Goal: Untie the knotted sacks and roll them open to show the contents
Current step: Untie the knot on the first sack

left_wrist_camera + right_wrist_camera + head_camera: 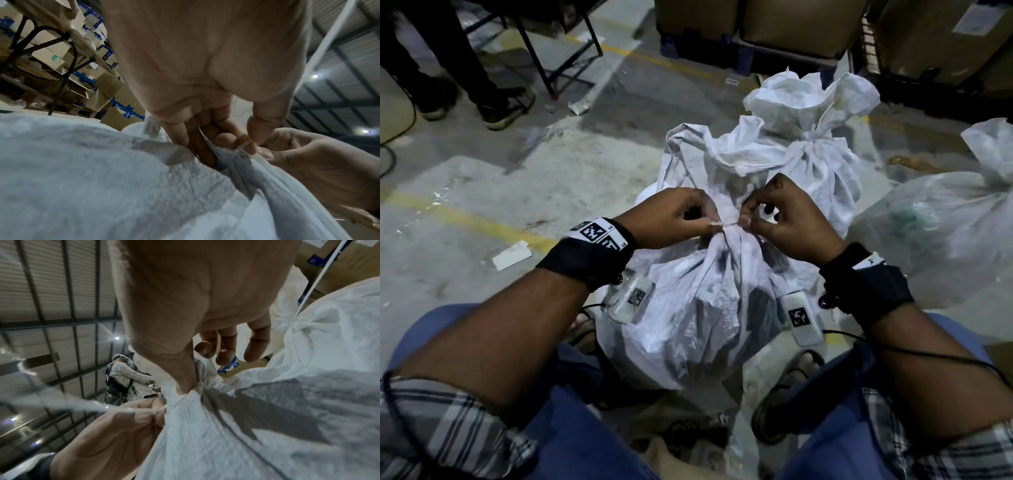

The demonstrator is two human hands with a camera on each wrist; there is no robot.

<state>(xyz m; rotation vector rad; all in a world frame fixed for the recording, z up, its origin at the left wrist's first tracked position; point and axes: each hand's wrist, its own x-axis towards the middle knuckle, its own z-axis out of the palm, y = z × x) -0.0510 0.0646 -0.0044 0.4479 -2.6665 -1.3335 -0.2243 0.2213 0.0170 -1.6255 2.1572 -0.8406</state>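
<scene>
A white woven sack stands on the floor between my knees, its neck gathered and bound by a thin pale string. My left hand pinches the string's end between thumb and forefinger, just left of the knot; the left wrist view shows that pinch on the string above the sack. My right hand grips the gathered neck at the knot from the right. In the right wrist view its thumb presses into the bunched cloth of the sack, and the string runs taut to my left hand.
Behind this sack stands a second tied white sack, and a third one is at the right. Cardboard boxes line the back. Another person's legs and a table frame are at the far left. A paper scrap lies on the concrete floor.
</scene>
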